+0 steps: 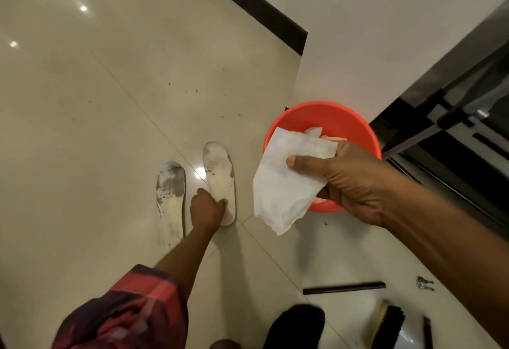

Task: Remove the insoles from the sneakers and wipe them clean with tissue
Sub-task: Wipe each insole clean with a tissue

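The right hand (347,180) pinches an unfolded tissue (286,180) above the red basin (366,133), while the left hand (206,208), fingers curled, grips the heel of one insole (220,177) lying on the floor (82,128). Both insoles seem out already; the other insole (170,197) just beside looks stained, so wiping remains. Open floor lies left; a wall (358,45) stands close right.

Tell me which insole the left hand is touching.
The right-hand insole, nearer the orange basin; the left hand grips its heel. The other insole lies untouched.
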